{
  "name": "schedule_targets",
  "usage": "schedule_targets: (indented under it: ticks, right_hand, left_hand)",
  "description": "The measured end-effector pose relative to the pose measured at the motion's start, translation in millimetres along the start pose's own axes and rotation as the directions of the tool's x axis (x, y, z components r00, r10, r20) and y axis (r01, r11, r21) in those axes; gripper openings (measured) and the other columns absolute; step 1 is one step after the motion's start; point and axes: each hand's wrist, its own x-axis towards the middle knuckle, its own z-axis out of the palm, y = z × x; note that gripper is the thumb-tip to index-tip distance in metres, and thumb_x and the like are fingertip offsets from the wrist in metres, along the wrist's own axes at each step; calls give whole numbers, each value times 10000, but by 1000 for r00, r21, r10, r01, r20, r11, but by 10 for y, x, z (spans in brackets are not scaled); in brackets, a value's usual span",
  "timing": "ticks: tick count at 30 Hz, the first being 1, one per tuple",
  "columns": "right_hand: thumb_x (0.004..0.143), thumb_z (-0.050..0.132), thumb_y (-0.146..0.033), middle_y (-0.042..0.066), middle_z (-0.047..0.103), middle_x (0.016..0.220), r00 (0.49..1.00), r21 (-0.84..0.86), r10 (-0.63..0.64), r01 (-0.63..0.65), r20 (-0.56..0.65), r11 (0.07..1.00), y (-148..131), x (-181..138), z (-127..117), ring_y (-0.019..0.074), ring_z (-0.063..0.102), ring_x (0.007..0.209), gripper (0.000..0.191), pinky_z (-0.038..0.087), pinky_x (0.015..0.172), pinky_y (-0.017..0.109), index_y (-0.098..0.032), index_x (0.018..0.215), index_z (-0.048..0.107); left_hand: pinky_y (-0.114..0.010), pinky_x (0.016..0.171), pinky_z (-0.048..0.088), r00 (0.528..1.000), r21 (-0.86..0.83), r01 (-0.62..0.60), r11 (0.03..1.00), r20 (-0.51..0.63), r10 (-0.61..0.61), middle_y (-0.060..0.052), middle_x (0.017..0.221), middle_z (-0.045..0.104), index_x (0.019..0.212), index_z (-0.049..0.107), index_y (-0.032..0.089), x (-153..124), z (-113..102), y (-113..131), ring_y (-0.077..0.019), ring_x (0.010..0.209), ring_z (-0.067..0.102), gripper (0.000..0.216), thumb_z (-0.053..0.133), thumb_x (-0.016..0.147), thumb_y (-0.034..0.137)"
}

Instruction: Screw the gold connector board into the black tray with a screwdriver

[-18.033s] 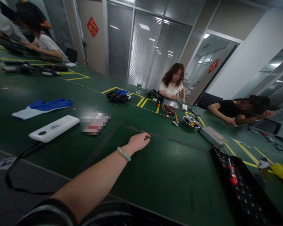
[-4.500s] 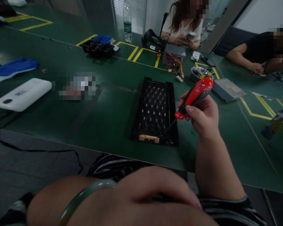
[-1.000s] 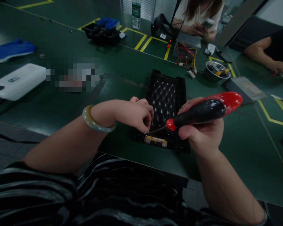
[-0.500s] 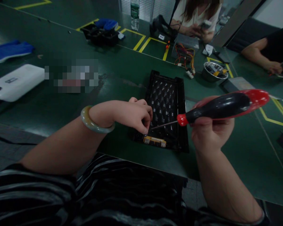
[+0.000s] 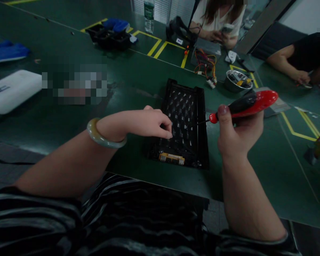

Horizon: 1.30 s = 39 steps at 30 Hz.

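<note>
A red-and-black screwdriver (image 5: pixel 244 106) is in my right hand (image 5: pixel 238 137), its fingers wrapped round the handle and the thumb on top. The thin shaft points left over a black plastic panel (image 5: pixel 200 142) with a diamond pattern, and I cannot tell whether its tip touches. Above the panel's left side, my left hand (image 5: pixel 152 122) has its fingers curled, thumb and forefinger close together. Whatever they may hold is too small to make out. At the panel's near end sits a small yellowish circuit board (image 5: pixel 172 158) with metal connectors.
A white device (image 5: pixel 16 90) and a blue glove (image 5: pixel 8 52) are on the left. Farther back are a black tray (image 5: pixel 106 37), a water bottle (image 5: pixel 149 16), bundled wires (image 5: pixel 206 64) and a metal bowl (image 5: pixel 236 85) of small parts. Two other people sit across the green table (image 5: pixel 133 85).
The screwdriver has swung away from the circuit board, its tip now farther up the panel. My left hand has lifted off the board's left end. The view has shifted slightly.
</note>
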Motion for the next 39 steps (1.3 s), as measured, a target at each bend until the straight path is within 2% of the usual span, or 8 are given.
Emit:
schedule_targets:
  ticks: [7, 12, 19, 26, 29, 32, 35, 39]
  right_hand:
    - [798, 750, -514, -50, 575, 712, 998, 66, 38, -41, 42, 997, -29, -8, 19, 116, 538, 643, 347, 460, 711, 306, -213, 857, 588]
    - [784, 778, -480, -54, 584, 725, 998, 147, 63, -65, 18, 987, -54, -10, 24, 122, 547, 673, 317, 485, 739, 306, -226, 864, 605]
    - [792, 780, -450, -54, 571, 743, 982, 310, 181, -188, 52, 932, -120, -33, 52, 98, 535, 645, 312, 476, 669, 274, -215, 862, 586]
    - [780, 793, -477, -49, 524, 680, 969, 413, 247, -235, 25, 880, -169, 16, 63, 92, 478, 588, 383, 441, 629, 282, -193, 809, 537]
    - [799, 780, -448, -61, 494, 665, 970, 460, 242, -215, 1, 862, -199, 31, 37, 86, 455, 569, 350, 430, 633, 277, -195, 813, 539]
    - [808, 772, -415, -55, 480, 677, 974, 493, 222, -172, -44, 853, -216, 43, 7, 83, 439, 561, 315, 433, 649, 282, -194, 821, 548]
    - [848, 714, -404, -41, 482, 726, 978, 461, 190, -129, -86, 878, -210, 56, -17, 78, 450, 583, 266, 425, 650, 273, -200, 831, 543]
    - [867, 677, -353, -46, 466, 720, 981, 448, 131, -55, -141, 892, -196, 61, -31, 74, 477, 621, 201, 409, 672, 257, -211, 819, 543]
  left_hand:
    - [-370, 990, 237, 979, 16, 33, 999, -201, -29, -5, 1098, 758, 1097, 735, 259, 92, 65, 39, -208, 1041, 638, 296, 555, 919, 411]
    - [-384, 972, 220, 955, 74, -7, 997, -295, 29, -27, 1101, 762, 1140, 726, 254, 143, 144, 89, -221, 1053, 615, 304, 558, 934, 401]
    - [-375, 961, 205, 963, 75, -58, 995, -258, 76, -17, 1111, 768, 1187, 704, 266, 173, 213, 112, -211, 1079, 616, 347, 626, 914, 464]
    - [-363, 1013, 230, 977, -32, -86, 996, -199, 78, 25, 1039, 777, 1063, 736, 264, 186, 203, 107, -179, 978, 652, 259, 621, 916, 444]
    - [-343, 1014, 299, 980, -108, -85, 990, -187, 64, 33, 999, 776, 1037, 735, 249, 161, 170, 150, -164, 922, 670, 237, 640, 901, 418]
    - [-294, 905, 403, 983, -193, -74, 978, -180, 39, 13, 982, 769, 1070, 722, 220, 136, 153, 173, -151, 868, 676, 257, 649, 889, 388]
    - [-268, 810, 440, 983, -211, -71, 975, -182, 32, 11, 978, 763, 1041, 725, 218, 129, 158, 167, -156, 871, 674, 240, 651, 882, 383]
    - [-276, 874, 422, 988, -187, -112, 976, -125, 89, 43, 946, 764, 954, 752, 253, 136, 186, 202, -153, 890, 675, 183, 651, 886, 388]
